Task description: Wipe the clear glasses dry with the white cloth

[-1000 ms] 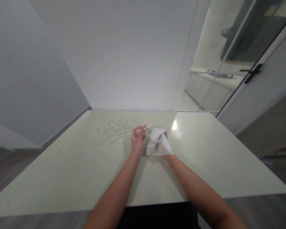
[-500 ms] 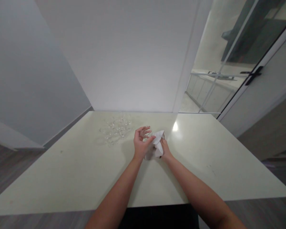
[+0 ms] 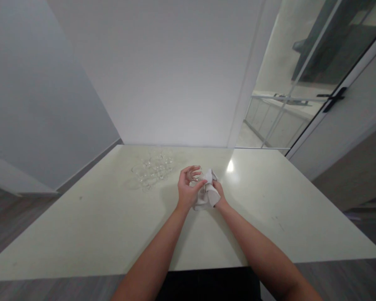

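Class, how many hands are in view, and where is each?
2. The left hand holds a glass; to its right, the right hand, partly hidden, holds a cloth.

A pale, glossy desk (image 3: 113, 234) runs with its far edge along a plain white wall (image 3: 163, 83), and a bright glare (image 3: 230, 166) shines on its surface. To the left, a grey-toned wall (image 3: 44, 83) ends in a darker baseboard (image 3: 90, 165) above grey wood-look flooring (image 3: 6, 221). On the right, glazing with white bars (image 3: 288, 98) shows pale cabinets (image 3: 265, 113); beside it, a light door (image 3: 329, 138) carries a black handle (image 3: 334, 99).
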`<state>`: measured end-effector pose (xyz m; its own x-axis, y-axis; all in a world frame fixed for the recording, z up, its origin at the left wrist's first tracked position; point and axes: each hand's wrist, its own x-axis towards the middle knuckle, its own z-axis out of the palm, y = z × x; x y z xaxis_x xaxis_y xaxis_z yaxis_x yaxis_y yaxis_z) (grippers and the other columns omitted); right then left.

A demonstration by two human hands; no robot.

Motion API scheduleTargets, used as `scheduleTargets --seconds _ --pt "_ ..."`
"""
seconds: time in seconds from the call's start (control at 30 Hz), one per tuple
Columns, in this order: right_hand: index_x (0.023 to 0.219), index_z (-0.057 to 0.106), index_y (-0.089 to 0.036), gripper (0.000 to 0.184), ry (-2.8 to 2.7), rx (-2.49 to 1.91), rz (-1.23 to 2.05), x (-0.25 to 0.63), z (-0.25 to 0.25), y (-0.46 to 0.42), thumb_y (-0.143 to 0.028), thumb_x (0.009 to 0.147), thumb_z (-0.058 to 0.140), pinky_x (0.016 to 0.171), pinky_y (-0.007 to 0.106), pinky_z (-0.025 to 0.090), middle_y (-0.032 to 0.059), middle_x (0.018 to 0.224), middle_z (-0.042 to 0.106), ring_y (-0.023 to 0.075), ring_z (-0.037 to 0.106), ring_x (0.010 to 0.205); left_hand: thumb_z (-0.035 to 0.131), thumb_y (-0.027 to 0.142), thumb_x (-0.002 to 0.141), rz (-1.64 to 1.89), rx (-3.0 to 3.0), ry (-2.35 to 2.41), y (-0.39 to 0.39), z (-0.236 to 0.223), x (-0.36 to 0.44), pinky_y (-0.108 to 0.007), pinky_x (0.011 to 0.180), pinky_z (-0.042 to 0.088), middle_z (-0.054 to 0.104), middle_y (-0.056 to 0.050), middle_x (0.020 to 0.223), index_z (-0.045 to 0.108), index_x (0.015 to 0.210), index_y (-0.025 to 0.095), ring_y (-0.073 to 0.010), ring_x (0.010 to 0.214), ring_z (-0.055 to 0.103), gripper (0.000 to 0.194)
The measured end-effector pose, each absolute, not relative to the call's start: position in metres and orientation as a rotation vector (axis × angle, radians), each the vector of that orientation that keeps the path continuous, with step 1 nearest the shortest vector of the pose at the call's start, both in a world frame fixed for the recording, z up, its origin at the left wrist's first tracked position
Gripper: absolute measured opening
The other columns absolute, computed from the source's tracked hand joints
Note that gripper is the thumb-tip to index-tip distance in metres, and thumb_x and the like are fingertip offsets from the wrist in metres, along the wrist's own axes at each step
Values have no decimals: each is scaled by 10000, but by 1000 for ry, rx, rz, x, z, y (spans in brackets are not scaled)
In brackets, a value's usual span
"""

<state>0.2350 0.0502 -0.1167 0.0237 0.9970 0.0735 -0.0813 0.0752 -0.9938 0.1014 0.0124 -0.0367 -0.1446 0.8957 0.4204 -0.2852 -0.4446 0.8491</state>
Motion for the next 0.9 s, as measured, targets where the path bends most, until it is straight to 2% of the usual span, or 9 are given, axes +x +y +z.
scheduleTargets --seconds 0.1,0.2,0.33,0.47,0.53,0.7,0.9 --pt "565 585 -195 392 -1062 -1163 1149 232 -113 49 -568 632 689 527 254 391 -24 530 522 128 460 538 843 277 622 1788 1129 730 19 -38 100 -309 828 504 634 -109 1171 530 1095 221 -200 957 661 570" --pt "645 617 -188 453 -1001 -1139 1274 225 -106 43 -640 644 658 561 282 413 0 575 566 155 511 569 812 343 667 1861 973 751 28 -42 97 -302 811 510 646 -117 1158 529 1088 204 -178 915 673 526" --pt "880 684 -181 513 -1051 -1087 1341 216 -95 31 -660 722 592 690 307 461 51 815 686 201 608 747 747 418 736 1872 811 803 36 -46 91 -281 759 513 643 -123 1181 528 1093 201 -160 879 682 472" --pt "1004 681 -182 496 -1046 -1089 1273 212 -85 24 -610 807 524 859 323 459 63 1012 699 218 622 953 733 438 744 1834 775 821 38 -49 90 -255 716 513 641 -119 1196 537 1099 207 -158 886 684 467" --pt "1013 676 -181 457 -1041 -1128 1257 212 -83 23 -567 805 548 884 328 453 65 1043 695 225 612 995 735 446 740 1803 751 825 38 -50 90 -252 707 514 643 -119 1197 540 1105 208 -162 889 687 477" --pt "979 666 -174 388 -1162 -1242 1147 214 -92 27 -508 825 538 881 351 458 59 972 693 233 597 996 745 442 727 1767 766 856 39 -49 90 -267 733 516 647 -127 1194 540 1131 198 -166 887 687 514" --pt "921 665 -182 326 -1278 -1181 1094 216 -100 31 -455 863 498 913 347 455 56 965 697 214 603 991 777 386 701 1790 963 871 34 -43 92 -309 827 506 653 -143 1174 545 1132 185 -209 1026 654 529"
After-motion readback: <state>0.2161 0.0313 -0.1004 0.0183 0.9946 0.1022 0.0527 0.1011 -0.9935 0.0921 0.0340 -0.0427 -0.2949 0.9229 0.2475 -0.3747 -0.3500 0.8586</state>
